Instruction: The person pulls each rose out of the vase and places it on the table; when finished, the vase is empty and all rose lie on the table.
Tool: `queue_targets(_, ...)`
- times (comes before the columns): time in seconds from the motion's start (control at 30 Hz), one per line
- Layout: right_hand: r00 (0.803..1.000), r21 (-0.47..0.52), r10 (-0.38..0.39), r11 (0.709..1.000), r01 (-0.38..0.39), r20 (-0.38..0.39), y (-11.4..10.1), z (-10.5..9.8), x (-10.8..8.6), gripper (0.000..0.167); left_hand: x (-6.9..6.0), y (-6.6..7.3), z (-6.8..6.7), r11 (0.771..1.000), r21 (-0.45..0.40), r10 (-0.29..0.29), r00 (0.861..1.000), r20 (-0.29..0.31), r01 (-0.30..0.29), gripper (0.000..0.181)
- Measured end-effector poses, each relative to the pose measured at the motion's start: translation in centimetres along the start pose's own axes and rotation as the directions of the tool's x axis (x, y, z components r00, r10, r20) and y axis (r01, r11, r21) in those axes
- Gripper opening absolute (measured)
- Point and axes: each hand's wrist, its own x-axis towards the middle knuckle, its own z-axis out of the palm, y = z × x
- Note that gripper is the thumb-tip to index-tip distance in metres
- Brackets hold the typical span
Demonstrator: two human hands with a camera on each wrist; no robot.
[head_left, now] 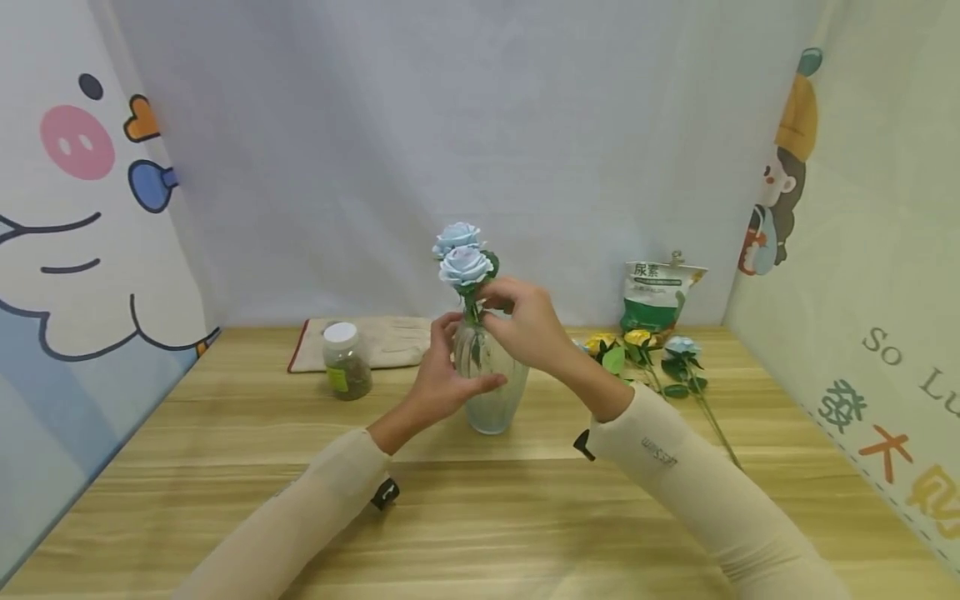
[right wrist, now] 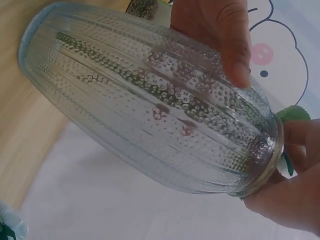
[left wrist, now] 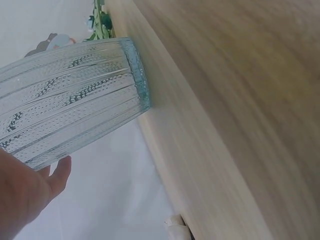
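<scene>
The vase (head_left: 498,362) was best steadied by the left hand (head_left: 442,375), its grip curled round the side, while the stems (head_left: 471,311) were best guided straight down by the right hand (head_left: 531,327), its grip pinched on them at the mouth. The vase, clear, ribbed and dimpled, was stood upright on the surface (head_left: 450,517), below two pale-blue roses (head_left: 465,267).

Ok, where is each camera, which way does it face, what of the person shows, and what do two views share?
Head: on the head, facing forward and down at the vase and table; left hand, right hand and sleeves show.
Left wrist: on that wrist, facing the vase's lower part; the left hand partly shows.
Right wrist: on that wrist, facing the vase; both hands show.
Head and right wrist share the vase and both hands.
</scene>
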Motion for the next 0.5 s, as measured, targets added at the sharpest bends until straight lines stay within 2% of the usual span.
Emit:
queue_targets(0.2, 0.997, 0.004, 0.06, 0.998, -0.06, 0.037, 0.12, 0.18, 0.68, 0.017, -0.15, 0.04, 0.02, 1.0, -0.015, 0.004, 1.0, -0.008, -0.004, 0.097)
queue_targets(0.5, 0.995, -0.017, 0.092, 0.996, -0.091, 0.025, 0.03, 0.26, 0.83, 0.018, -0.23, -0.25, 0.02, 1.0, -0.025, -0.016, 1.0, -0.008, 0.016, 0.099)
